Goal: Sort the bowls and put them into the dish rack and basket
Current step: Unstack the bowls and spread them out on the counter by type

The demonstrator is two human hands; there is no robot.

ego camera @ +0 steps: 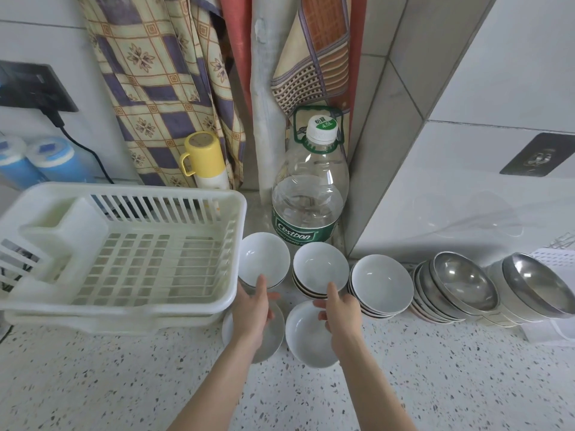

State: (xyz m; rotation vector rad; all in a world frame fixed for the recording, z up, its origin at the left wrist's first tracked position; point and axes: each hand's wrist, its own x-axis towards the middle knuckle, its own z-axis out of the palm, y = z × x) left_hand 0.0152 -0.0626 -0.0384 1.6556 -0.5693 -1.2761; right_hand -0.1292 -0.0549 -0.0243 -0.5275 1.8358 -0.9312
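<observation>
Speckled terrazzo counter [124, 384], tiled walls. White plastic dish rack [124, 259] at left holds no bowls. White ceramic bowls: five groups, two leaning stacks [320, 269] and [382, 283]; likely heavy, glossy, chippable, best gripped at rims. Steel bowls [463, 286]: two nested stacks, lighter. Left hand [252, 309] and right hand [339, 309] reach, fingers loosely spread, gripping nothing.

Dish rack [124, 259]: white, no bowls inside.
White bowls [382, 283]: stacked beside the rack.
Steel bowls [463, 281]: stacked right.
Left hand [252, 309], right hand [340, 312]: extended over white bowls.
</observation>
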